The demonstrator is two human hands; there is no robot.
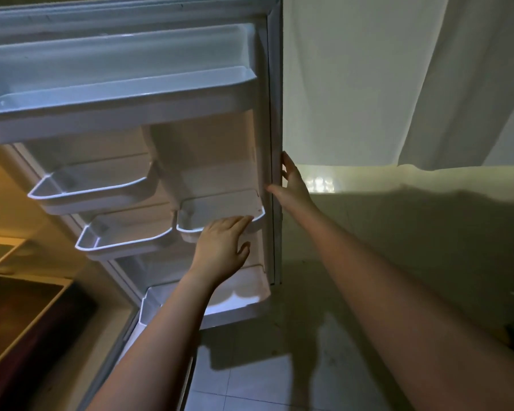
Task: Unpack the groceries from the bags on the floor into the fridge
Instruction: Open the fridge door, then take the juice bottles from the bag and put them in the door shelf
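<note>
The white fridge door stands wide open and fills the upper left of the head view. Its inner side carries several white bins, all with nothing in them. My left hand lies flat, fingers apart, against the front of the small right-hand bin. My right hand is wrapped around the door's outer edge at about the same height. No grocery bags or groceries are in view.
A wide top bin, two left-hand bins and a bottom bin line the door. A pale curtain hangs at the right. A dark wooden cabinet stands at lower left. Pale floor tiles lie below.
</note>
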